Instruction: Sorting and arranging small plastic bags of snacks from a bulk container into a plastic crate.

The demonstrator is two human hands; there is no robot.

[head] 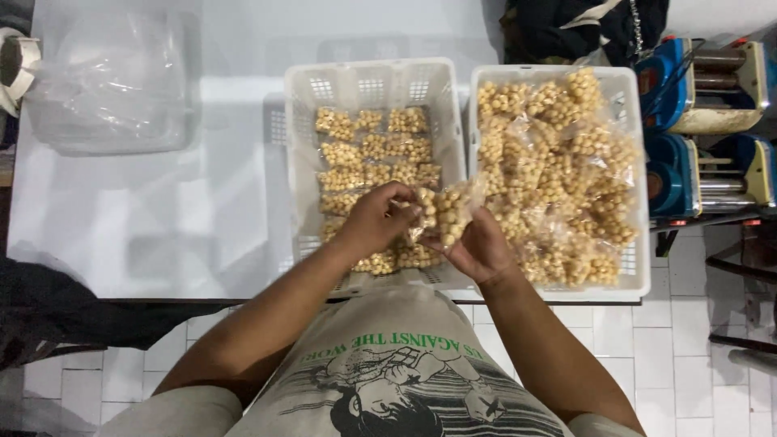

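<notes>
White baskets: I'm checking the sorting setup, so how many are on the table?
2, side by side: the left basket holds bags in rows, the right basket a loose heap. Neither looks hidden.

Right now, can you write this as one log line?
left hand: holds snack bag | right hand: same bag | left basket: bags in rows | right basket: heaped

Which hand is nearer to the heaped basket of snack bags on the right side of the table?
Right. The right hand is beside the heaped basket, at its near left edge, holding a clear snack bag. The left hand is over the neighbouring basket.
</notes>
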